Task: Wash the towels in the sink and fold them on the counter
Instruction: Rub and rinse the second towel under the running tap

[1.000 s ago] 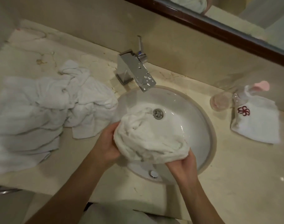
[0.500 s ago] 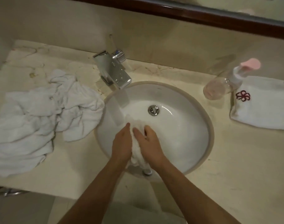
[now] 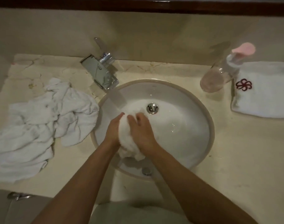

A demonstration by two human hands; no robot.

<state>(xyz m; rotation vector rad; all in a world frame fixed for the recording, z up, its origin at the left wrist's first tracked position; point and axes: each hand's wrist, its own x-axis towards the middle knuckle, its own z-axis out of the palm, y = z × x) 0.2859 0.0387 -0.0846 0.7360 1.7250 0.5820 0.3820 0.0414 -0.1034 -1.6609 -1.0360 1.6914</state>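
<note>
In the sink (image 3: 202, 139), a bunched towel (image 3: 127, 143)

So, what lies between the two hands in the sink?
In the head view, a bunched white towel lies between the left hand and right hand; both grip it over the sink.

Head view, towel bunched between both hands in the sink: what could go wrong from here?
1. Both hands, left and right, squeeze the towel near the front rim of the sink; wrung water may well spill onto the counter.
2. The crumpled towel pile lies close to the basin's left edge, so splashes or a dripping lift could wet it.
3. The pump bottle stands beside the folded towel; a careless reach might knock it over.
</note>
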